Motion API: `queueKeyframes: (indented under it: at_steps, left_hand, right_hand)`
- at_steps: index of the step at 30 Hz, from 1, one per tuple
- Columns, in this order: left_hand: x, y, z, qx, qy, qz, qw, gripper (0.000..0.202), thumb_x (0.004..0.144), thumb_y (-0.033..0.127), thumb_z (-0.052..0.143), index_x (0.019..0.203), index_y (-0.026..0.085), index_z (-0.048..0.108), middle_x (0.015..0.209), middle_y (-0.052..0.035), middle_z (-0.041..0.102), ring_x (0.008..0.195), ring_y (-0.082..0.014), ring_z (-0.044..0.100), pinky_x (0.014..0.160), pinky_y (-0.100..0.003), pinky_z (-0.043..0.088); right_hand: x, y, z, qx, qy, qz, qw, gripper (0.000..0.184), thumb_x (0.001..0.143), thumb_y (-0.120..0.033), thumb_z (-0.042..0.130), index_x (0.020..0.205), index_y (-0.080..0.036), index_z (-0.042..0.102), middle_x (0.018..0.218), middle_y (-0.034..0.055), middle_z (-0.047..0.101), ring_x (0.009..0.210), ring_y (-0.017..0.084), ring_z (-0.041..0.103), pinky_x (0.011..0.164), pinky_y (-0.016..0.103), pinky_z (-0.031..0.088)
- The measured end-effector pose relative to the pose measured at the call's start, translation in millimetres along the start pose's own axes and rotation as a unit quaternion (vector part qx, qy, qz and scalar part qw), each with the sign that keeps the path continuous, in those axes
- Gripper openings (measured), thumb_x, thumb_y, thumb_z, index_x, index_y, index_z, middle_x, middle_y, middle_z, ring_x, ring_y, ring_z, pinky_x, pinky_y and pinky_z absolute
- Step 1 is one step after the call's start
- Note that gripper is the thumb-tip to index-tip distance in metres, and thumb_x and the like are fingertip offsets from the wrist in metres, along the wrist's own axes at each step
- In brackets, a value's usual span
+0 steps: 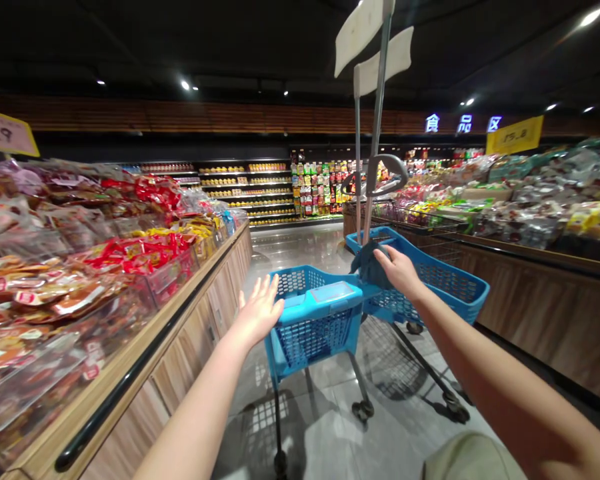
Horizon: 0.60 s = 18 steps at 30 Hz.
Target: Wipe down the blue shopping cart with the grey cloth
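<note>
A blue plastic shopping cart (320,333) stands right in front of me, its perforated basket on thin legs with casters. My left hand (261,310) is open at its near left corner, fingers spread; whether the palm touches the rim I cannot tell. At the cart's right side my right hand (397,267) is closed on a dark cloth (373,261), thumb on top. The cloth lies where this cart meets a second blue cart (430,280), angled off to the right behind it. Two grey poles (379,120) with pale sign plates (384,63) rise behind the cloth.
On the left runs a wood-panelled counter (180,360) with a black rail (115,403), heaped with packaged snacks (65,287). Another stocked counter (545,320) stands at right. Lit shelves (247,190) line the back, beyond a shiny grey floor (300,243).
</note>
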<state>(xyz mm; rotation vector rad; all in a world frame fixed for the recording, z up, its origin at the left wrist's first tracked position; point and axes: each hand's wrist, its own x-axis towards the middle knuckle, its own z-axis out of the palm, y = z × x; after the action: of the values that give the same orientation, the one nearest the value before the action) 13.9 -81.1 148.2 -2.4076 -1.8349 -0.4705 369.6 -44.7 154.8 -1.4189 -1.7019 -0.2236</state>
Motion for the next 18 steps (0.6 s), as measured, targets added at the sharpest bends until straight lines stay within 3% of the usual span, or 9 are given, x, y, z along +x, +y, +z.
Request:
queueKeyframes:
  at_steps: [4, 10, 13, 16, 18]
  left_hand:
    - [2, -3, 0.5, 0.005, 0.011, -0.020, 1.000, 0.064, 0.095, 0.042, 0.024, 0.154, 0.020, 0.013, 0.161, -0.0094, 0.011, 0.148, -0.0282, 0.008, 0.113, -0.066, 0.011]
    - [5, -35, 0.5, 0.024, 0.024, -0.048, 0.998, 0.066, 0.093, 0.039, 0.027, 0.154, 0.019, 0.014, 0.160, -0.0133, 0.014, 0.147, -0.0318, 0.013, 0.111, -0.068, 0.017]
    - [2, -50, -2.7, 0.022, 0.016, -0.049, 0.998, 0.067, 0.093, 0.039, 0.026, 0.155, 0.017, 0.013, 0.160, -0.0141, 0.015, 0.147, -0.0317, 0.013, 0.111, -0.066, 0.019]
    - [-4, -56, -8.7, 0.017, 0.012, -0.055, 0.998, 0.068, 0.092, 0.040, 0.025, 0.155, 0.018, 0.011, 0.161, -0.0121, 0.012, 0.148, -0.0296, 0.009, 0.112, -0.063, 0.019]
    - [-7, -56, -12.8, 0.017, 0.009, -0.061, 0.998, 0.067, 0.092, 0.038, 0.025, 0.155, 0.019, 0.011, 0.161, -0.0111, 0.013, 0.148, -0.0281, 0.009, 0.113, -0.061, 0.018]
  right_hand:
    - [-21, -45, 23, -0.044, -0.067, -0.063, 0.995, 0.032, 0.090, -0.048, 0.053, 0.102, -0.022, 0.068, 0.091, 0.0072, 0.072, 0.083, 0.023, 0.067, 0.073, 0.031, 0.049]
    - [-62, -96, 34, 0.052, -0.011, -0.140, 0.989, 0.024, 0.089, -0.030, 0.058, 0.111, -0.024, 0.063, 0.108, 0.0068, 0.067, 0.098, 0.022, 0.063, 0.086, 0.035, 0.049]
    - [-60, -98, 25, 0.094, -0.031, -0.190, 0.977, 0.023, 0.090, -0.031, 0.058, 0.111, -0.024, 0.062, 0.109, 0.0058, 0.066, 0.101, 0.022, 0.062, 0.089, 0.035, 0.049]
    - [-49, -87, 10, 0.080, -0.009, -0.133, 0.988, 0.031, 0.093, -0.040, 0.051, 0.116, -0.021, 0.060, 0.113, 0.0089, 0.066, 0.104, 0.023, 0.062, 0.089, 0.035, 0.049]
    - [-43, -82, 1, 0.044, -0.058, -0.102, 0.992, 0.040, 0.091, -0.048, 0.051, 0.118, -0.019, 0.059, 0.110, 0.0108, 0.068, 0.101, 0.026, 0.064, 0.083, 0.035, 0.050]
